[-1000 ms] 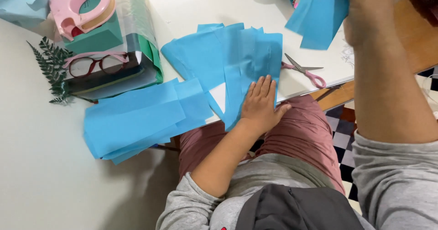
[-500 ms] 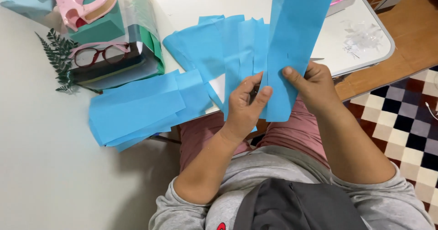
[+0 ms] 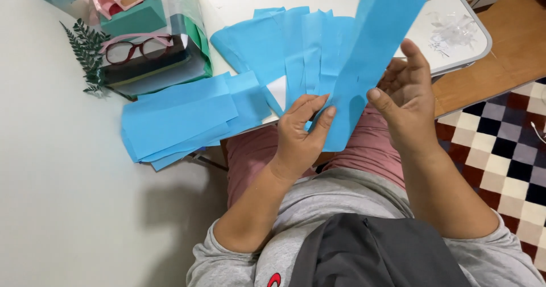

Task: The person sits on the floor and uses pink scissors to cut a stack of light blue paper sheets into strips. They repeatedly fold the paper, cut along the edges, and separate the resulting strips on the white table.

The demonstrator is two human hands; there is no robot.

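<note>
Together our two bare hands hold one long blue paper strip (image 3: 372, 65) upright over our lap, its lower end between them and its upper end running out of the top of the view. To handle it well, a light, even pinch near the bottom edge seems wise, with both sides kept level so the thin sheet neither creases nor tears.

Our left hand (image 3: 300, 136) is mostly closed: thumb and fingers are pinched onto the strip's lower left edge. Our right hand (image 3: 405, 108) is about half open, the thumb pressing the front of the strip and the fingers curved loosely behind it.

Beyond the hands, more blue sheets (image 3: 296, 54) lie fanned on the white table (image 3: 57, 207), and a flatter stack of blue paper (image 3: 182, 119) sits near its front edge to the left. Further left, red-framed glasses (image 3: 133, 48) rest on a dark box, with a green fern sprig (image 3: 88, 56) just beside it. A checkered floor (image 3: 500, 150) shows at right.
</note>
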